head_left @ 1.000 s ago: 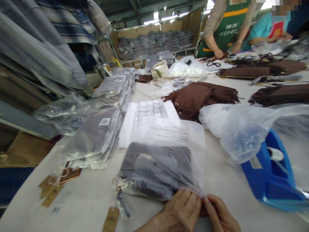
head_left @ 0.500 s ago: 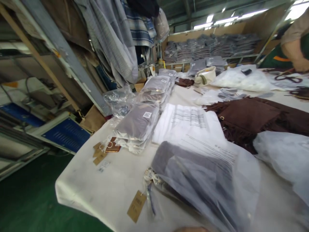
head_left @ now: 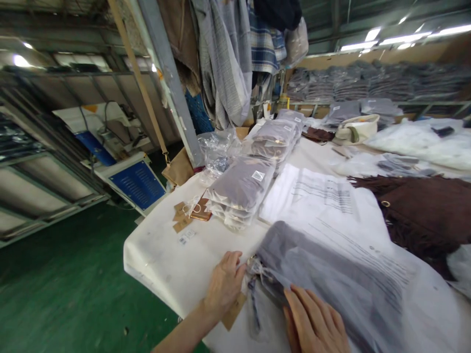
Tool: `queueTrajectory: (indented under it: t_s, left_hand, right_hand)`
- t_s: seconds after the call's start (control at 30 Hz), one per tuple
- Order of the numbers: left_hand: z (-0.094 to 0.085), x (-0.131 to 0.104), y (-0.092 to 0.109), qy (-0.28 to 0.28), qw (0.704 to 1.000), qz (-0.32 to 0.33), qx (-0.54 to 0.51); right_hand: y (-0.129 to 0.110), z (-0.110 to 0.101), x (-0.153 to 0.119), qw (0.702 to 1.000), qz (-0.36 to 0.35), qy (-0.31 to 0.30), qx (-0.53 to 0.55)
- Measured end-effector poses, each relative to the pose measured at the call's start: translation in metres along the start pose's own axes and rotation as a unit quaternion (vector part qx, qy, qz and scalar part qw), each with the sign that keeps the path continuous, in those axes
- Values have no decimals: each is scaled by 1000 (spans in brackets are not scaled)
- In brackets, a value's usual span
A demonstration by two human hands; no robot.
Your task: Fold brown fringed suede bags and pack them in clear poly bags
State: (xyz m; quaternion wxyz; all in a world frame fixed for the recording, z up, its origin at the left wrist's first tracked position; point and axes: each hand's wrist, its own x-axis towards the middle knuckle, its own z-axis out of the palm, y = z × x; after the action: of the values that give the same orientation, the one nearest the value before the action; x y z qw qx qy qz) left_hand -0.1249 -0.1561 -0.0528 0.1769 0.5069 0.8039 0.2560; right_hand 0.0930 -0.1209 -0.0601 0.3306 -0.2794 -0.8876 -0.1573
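Observation:
A dark grey folded item in a clear plastic bag (head_left: 331, 264) lies on the table in front of me. My left hand (head_left: 225, 282) is at its near left end, beside a bunched part with metal fittings; its fingers are loosely bent and nothing shows in them. Under that hand, a brown card tag (head_left: 234, 311) is partly covered. My right hand (head_left: 316, 321) rests on the bag's near side with fingers stretched out. Printed white paper (head_left: 316, 196) lies beyond the bag.
Stacked bagged grey items (head_left: 239, 189) stand further back, with loose brown tags (head_left: 183, 223) beside them. A dark brown fringed item (head_left: 427, 211) lies at the right. Garments (head_left: 228, 63) hang by a metal post (head_left: 165, 73). The white-covered table (head_left: 158, 260) ends at the left above green floor.
Both hands have come into view over the grey bag, the left one at its end and the right one on it. My view has turned left.

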Motion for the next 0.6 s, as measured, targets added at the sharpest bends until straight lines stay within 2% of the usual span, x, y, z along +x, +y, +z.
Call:
queueTrajectory:
  t_s: [0.17,0.33,0.47,0.6]
  left_hand:
    - [5,26,23,-26,998,-29,-53]
    - [9,37,25,-80,980,-100,-151]
    - [7,38,25,-142,946,-162,-242]
    - [8,34,31,-174,920,-178,-302]
  right_hand:
    - [-7,23,23,998,47,-35,-29]
    - [-8,29,33,995,55,-86,-19]
    - [-12,34,47,996,60,-73,6]
    - [-15,38,58,995,52,-47,72]
